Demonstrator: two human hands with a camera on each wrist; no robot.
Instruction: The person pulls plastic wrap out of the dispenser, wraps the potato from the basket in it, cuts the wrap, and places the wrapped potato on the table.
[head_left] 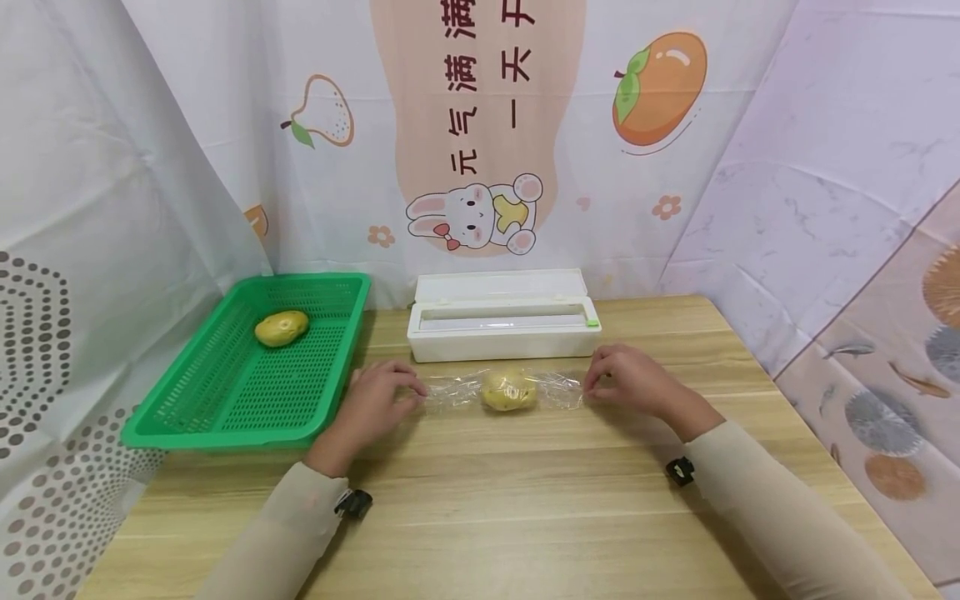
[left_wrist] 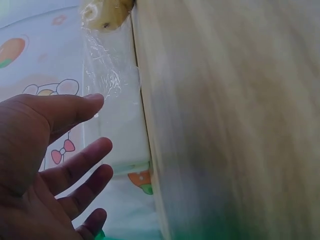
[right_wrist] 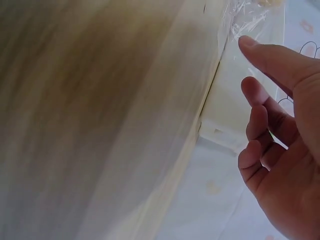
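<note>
A yellow mango-like fruit [head_left: 508, 391] lies on the table, wrapped in clear film [head_left: 561, 390] that spreads out to both sides. My left hand [head_left: 380, 403] is at the film's left end; in the left wrist view thumb and fingers stand apart, with nothing gripped. At the film's right end is my right hand [head_left: 633, 385]. The right wrist view shows that hand [right_wrist: 285, 120] with thumb and index finger apart and the other fingers loosely bent, holding nothing. The film [left_wrist: 107, 70] reaches close to the left thumb.
Behind the fruit stands a white film box [head_left: 504, 343] with its lid [head_left: 501, 286] raised and a roll inside. A green basket [head_left: 341, 358] at the left holds another yellow fruit [head_left: 282, 328]. Printed cloth [head_left: 480, 150] hangs behind the wooden table [head_left: 480, 517].
</note>
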